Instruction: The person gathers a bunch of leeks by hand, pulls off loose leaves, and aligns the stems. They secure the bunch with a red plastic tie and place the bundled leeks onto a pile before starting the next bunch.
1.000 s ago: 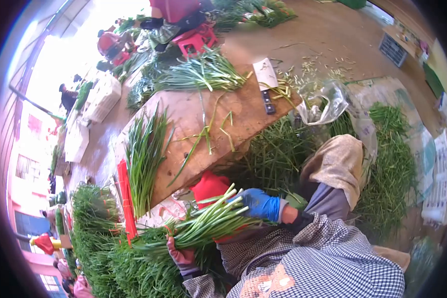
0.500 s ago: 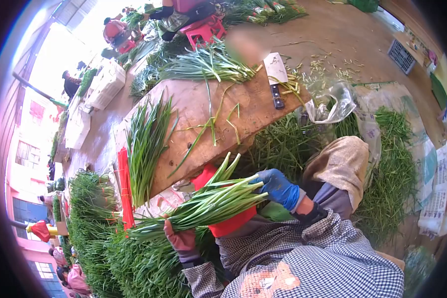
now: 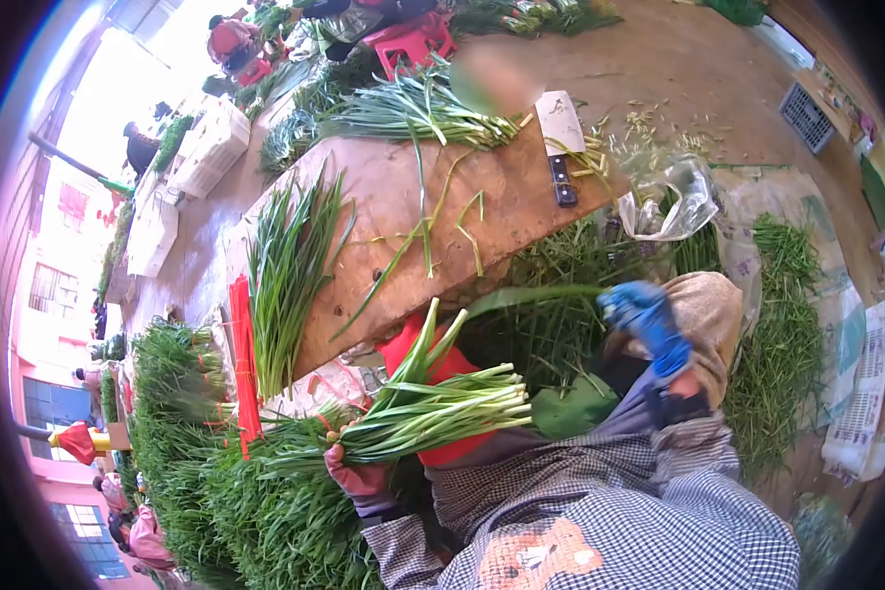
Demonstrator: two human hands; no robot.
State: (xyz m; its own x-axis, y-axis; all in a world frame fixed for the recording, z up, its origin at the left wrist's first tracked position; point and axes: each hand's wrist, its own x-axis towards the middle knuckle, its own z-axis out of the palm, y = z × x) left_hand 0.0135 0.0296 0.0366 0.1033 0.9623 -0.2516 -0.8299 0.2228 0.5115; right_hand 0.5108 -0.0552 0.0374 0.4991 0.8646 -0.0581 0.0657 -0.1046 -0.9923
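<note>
Clenching the scallion bunch (image 3: 442, 408), left-hand fingers (image 3: 352, 479) wrap its stalks (right hand (image 3: 647, 320) blurred, grip unclear).

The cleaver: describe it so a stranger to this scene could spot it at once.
Find the big brown wooden board mid-view. At its far right corner lies the cleaver, broad pale steel blade and dark handle, beside cut stem scraps. It is the only metal tool among green stalks.

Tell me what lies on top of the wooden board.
A cleaver, a pile of spring onions at the far end, a chive bunch and loose stalks. The board under the greens is covered.
</note>
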